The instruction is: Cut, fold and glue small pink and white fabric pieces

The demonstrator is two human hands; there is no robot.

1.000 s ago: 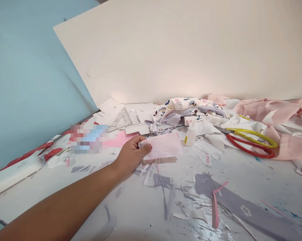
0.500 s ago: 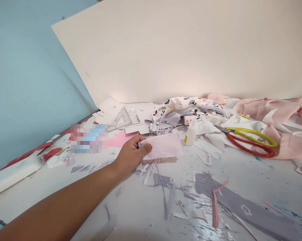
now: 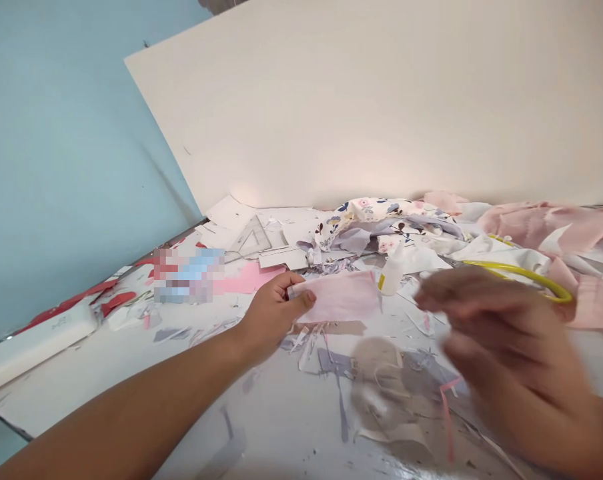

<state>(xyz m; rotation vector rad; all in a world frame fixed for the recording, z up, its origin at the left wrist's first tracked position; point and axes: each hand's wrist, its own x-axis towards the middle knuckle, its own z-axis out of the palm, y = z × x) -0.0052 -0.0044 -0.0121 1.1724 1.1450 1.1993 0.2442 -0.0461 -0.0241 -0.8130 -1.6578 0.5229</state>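
My left hand [image 3: 279, 310] pinches the left end of a pale pink rectangular piece of fabric [image 3: 339, 297], thumb on top. The piece is held just over the table, above thin cut scraps [image 3: 316, 350]. My right hand [image 3: 506, 347] hovers at the right, blurred by motion. Its thumb stands apart from the bent fingers, and nothing shows between them. A small white bottle with a yellow label [image 3: 391, 275] stands upright between the pink piece and my right hand. Behind the right hand lie scissors [image 3: 526, 270], with the yellow handle showing and the rest mostly hidden.
Floral fabric [image 3: 364, 213] and pink fabric [image 3: 541, 227] lie heaped along the back. A clear set square [image 3: 251, 237] and pink sheet [image 3: 249, 277] are at back left. A white board [image 3: 356, 120] leans behind, and a long white block [image 3: 41, 340] lies left.
My right hand has come in from the right, covering the red scissor handle and part of the lavender strip. The left hand keeps its hold; the view has shifted slightly left.
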